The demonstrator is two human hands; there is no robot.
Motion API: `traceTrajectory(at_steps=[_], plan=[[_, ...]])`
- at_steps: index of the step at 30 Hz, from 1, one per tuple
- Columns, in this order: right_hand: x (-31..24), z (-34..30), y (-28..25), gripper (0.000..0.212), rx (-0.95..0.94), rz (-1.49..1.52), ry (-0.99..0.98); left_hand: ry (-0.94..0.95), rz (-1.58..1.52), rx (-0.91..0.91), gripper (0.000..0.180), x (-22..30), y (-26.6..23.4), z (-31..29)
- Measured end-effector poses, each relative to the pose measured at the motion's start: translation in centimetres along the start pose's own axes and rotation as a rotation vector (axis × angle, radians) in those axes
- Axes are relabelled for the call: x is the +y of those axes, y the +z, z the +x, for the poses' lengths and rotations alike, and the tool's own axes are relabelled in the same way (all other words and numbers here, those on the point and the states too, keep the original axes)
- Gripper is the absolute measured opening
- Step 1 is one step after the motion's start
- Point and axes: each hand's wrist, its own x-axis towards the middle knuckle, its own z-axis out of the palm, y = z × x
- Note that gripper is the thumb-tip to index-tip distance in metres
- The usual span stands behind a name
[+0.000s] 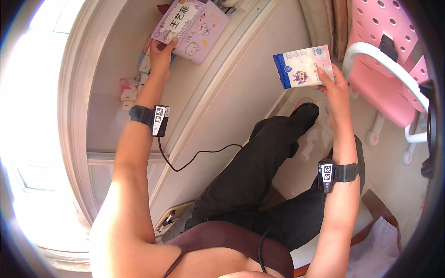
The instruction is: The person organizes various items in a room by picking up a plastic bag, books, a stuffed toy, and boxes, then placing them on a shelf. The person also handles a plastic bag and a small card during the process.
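Note:
My left hand (161, 59) reaches to the window sill and is closed on the near left corner of a lilac plastic box (209, 34), its thumb on the outside. Cartoon stickers and a white label cover the box, which sits tilted at the far end of the sill. What is inside it does not show. My right hand (336, 83) holds up a soft flat pack of wipes or tissues (303, 66), white and pink with a blue end and a cartoon figure. The thumb presses on its front; the other fingers are mostly behind it.
Small white and pink packets (128, 90) lie on the sill (109, 120) behind my left forearm. A pink chair (380, 88) with white armrests stands at the right, near a beige curtain (320, 23). A black cable (199, 153) runs from my left wrist strap.

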Motion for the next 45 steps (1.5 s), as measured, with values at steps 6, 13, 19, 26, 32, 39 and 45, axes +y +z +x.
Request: traceTrajectory(at_steps=[6,13,19,26,32,39,45], plan=[[0.1,0.2,-0.1,0.039,-0.014,-0.035,0.003,0.25,0.105,0.078,0.035,-1.7,0.9,0.9],[-0.1,-0.1,-0.1,0.037,-0.05,-0.011,0.019,-0.105,-0.137,0.177,0.039,-1.4,-1.3,3.7],[0.1,0.6,-0.3,0.038,-0.047,-0.01,0.021,-0.449,0.105,0.098,0.043,-0.1,-2.0,6.0],[1.0,1.5,-0.9,0.04,-0.17,0.112,0.052,0.172,0.242,0.132,0.047,2.5,0.6,-0.8],[2.7,3.2,-1.8,0.044,-0.46,0.222,0.157,-0.016,-0.039,-0.89,0.048,5.6,14.6,-17.0],[1.0,1.9,-0.6,0.051,-0.504,0.123,0.069,-0.027,-0.349,-0.114,0.033,4.1,3.5,-8.2],[1.0,1.7,-0.3,0.05,-0.484,0.067,0.081,-0.183,-0.186,0.149,0.04,-1.6,-8.2,2.0]])
